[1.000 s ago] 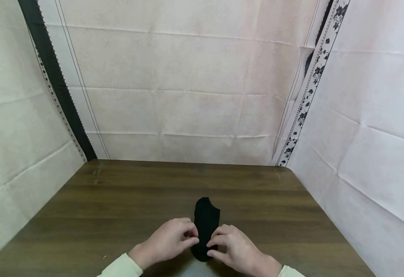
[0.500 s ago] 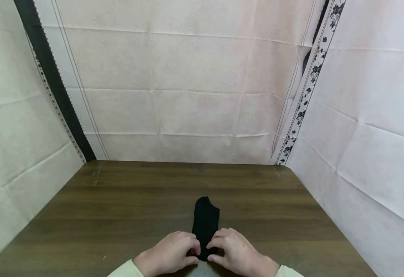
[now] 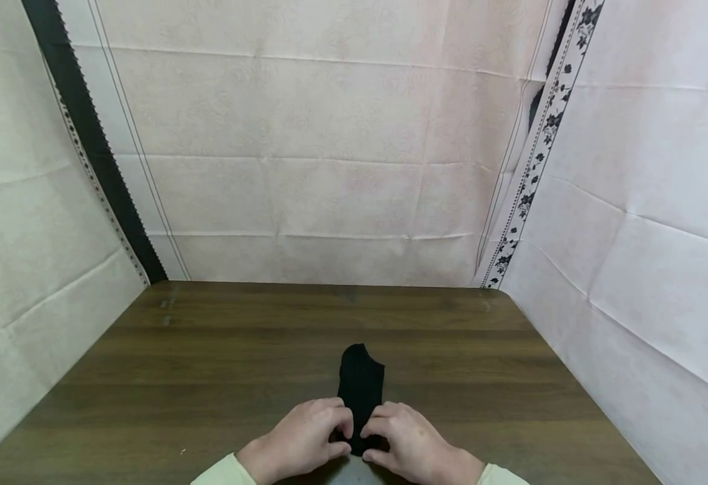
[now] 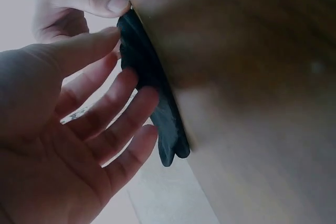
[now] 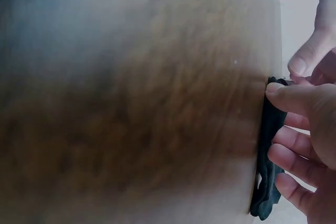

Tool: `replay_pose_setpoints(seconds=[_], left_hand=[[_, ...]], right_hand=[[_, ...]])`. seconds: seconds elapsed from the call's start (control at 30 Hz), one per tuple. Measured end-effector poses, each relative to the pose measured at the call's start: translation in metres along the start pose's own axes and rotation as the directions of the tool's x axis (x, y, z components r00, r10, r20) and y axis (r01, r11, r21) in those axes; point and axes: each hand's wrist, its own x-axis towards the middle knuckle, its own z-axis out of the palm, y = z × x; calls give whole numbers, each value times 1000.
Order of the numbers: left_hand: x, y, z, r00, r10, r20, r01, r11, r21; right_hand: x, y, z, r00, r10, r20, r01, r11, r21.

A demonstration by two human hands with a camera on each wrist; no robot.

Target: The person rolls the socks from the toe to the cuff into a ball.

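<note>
A black ankle sock (image 3: 362, 377) lies lengthwise on the wooden table, its toe end towards me. At that near end my left hand (image 3: 308, 431) pinches the left side, thumb low and fingers bent over the cloth. Opposite it, my right hand (image 3: 411, 438) pinches the right side in the same way. Seen from the left wrist, the sock (image 4: 152, 87) has two lobes at its far end, and the left hand's (image 4: 79, 114) fingers lie along its edge. From the right wrist, the right thumb (image 5: 281, 92) presses on the sock's end. Fingers hide part of the near edge.
The brown wooden table (image 3: 238, 364) extends on both sides of the sock. Pale cloth hangings (image 3: 329, 168) stand behind the table and along both sides. A tiny light speck (image 3: 183, 450) lies left of the hands.
My left hand has shifted nearer to me and slightly right, onto the sock's near end. The right hand has moved a little towards me. The sock's far end has hardly moved.
</note>
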Motion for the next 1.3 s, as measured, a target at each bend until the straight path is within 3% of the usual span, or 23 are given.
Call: replay_pose_setpoints(seconds=[0.4,0.73,1.0,1.3], left_hand=[[3,1,-1,1000,-1,3,1,999,38],[5,3,3,999,-34,5,34,996,87],[9,2,6,997,-74,-17,75,992,97],[13,1,5,992,-125,14,125,992,19]], right_hand=[[1,1,2,999,-23,-23,24,998,50],[1,-1,2,998,59,-1,-58,988,144],[3,-2,-1,971,226,78,-239,927,290],[5,-1,0,955,287,75,-294,878,379]])
